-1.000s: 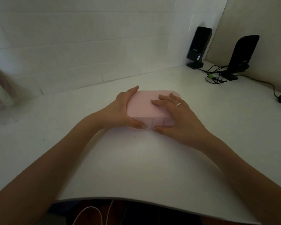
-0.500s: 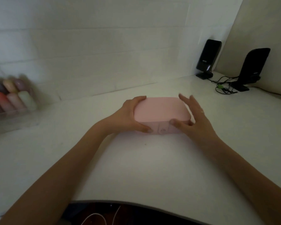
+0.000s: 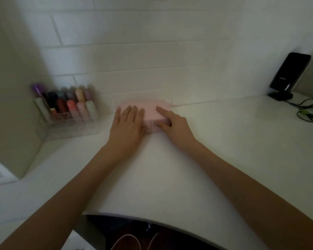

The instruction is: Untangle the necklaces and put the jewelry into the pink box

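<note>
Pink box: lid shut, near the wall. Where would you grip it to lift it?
Probably by its two short ends, from above: the pink box lies flat and low, wall behind. Left hand lies flat on the lid; right hand is at the right end.

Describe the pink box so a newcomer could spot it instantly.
On the white desk, look to the tiled back wall. The pink box sits closed there under both hands, right of the clear organiser; it is the only pink, flat-lidded thing.

"What kind of place is this?"

"A room in a home. See the white desk (image 3: 170, 177), the white brick wall (image 3: 134, 51), the clear box of colored bottles (image 3: 69, 112), and a black speaker (image 3: 287, 74) with wires (image 3: 309, 110)."
</note>
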{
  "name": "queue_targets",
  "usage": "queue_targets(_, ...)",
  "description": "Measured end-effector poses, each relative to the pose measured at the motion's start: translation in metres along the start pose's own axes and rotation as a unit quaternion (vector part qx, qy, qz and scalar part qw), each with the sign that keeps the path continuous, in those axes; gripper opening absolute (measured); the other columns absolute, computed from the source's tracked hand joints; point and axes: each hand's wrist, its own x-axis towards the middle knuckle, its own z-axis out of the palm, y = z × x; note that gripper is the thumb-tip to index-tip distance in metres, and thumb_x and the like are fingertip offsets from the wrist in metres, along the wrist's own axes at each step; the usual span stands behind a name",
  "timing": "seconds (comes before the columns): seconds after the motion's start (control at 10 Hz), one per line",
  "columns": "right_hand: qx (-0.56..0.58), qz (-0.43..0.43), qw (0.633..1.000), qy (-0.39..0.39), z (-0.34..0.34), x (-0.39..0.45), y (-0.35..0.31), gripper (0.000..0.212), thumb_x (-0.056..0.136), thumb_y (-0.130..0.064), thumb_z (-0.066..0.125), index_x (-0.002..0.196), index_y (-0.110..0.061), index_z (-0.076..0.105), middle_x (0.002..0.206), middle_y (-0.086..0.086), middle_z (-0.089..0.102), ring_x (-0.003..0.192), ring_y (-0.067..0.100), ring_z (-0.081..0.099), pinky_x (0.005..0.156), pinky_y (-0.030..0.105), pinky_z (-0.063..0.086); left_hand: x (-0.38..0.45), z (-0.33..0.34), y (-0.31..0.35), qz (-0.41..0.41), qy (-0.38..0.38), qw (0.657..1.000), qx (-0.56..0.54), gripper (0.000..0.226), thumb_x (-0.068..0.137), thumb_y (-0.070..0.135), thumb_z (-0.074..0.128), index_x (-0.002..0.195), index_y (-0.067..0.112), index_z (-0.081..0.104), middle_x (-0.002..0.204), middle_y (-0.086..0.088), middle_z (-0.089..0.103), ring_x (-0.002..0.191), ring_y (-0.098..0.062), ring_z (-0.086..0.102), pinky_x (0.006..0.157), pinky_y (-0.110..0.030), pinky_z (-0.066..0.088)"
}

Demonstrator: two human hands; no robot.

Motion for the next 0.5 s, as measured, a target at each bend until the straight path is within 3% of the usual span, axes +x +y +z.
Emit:
queue_targets(0.1, 0.010, -0.008, 1.000, -0.014, 0.026, 0.015, -0.013, 0.053, 0.090, -0.027, 0.063, 0.141, -0.023, 0.046, 0.141, 0.020, 0.049, 0.135, 0.030, 0.040, 0.111, 0.031, 0.030, -0.003, 0.003, -0.025, -0.022, -0.004, 1.000, 0.003, 0.062, 0.087, 0.038, 0.035, 0.123, -0.007, 0.057, 0.121, -0.032, 0.058, 0.112, -0.047, 0.058, 0.098, -0.063, 0.037)
queue_targets(0.2, 0.004, -0.028, 0.999, -0.021, 0.046, 0.023, -0.021, 0.053, 0.092, -0.028, 0.061, 0.142, -0.026, 0.044, 0.145, 0.019, 0.044, 0.141, 0.027, 0.031, 0.108, 0.025, 0.024, -0.009, 0.003, -0.044, -0.032, 0.014, 0.999, 0.003, 0.061, 0.087, 0.037, 0.035, 0.123, -0.008, 0.056, 0.122, -0.033, 0.057, 0.112, -0.048, 0.057, 0.098, -0.063, 0.037)
queue_targets(0.4, -0.023, -0.049, 0.998, -0.010, 0.053, 0.025, -0.021, 0.054, 0.093, -0.032, 0.058, 0.144, -0.031, 0.040, 0.148, 0.018, 0.040, 0.143, 0.023, 0.027, 0.106, 0.023, 0.024, -0.013, 0.007, -0.063, -0.029, 0.005, 1.000, 0.011, 0.062, 0.087, 0.036, 0.031, 0.128, -0.004, 0.054, 0.130, -0.028, 0.055, 0.120, -0.043, 0.053, 0.105, -0.056, 0.031)
queue_targets(0.5, 0.079, -0.025, 0.996, -0.026, 0.049, 0.024, -0.016, 0.057, 0.093, -0.021, 0.060, 0.145, -0.023, 0.038, 0.137, 0.016, 0.052, 0.131, 0.022, 0.044, 0.100, 0.018, 0.030, -0.008, -0.003, -0.059, -0.054, 0.001, 0.998, -0.011, 0.060, 0.093, 0.036, 0.031, 0.142, 0.002, 0.038, 0.147, -0.024, 0.037, 0.138, -0.036, 0.034, 0.115, -0.048, 0.017)
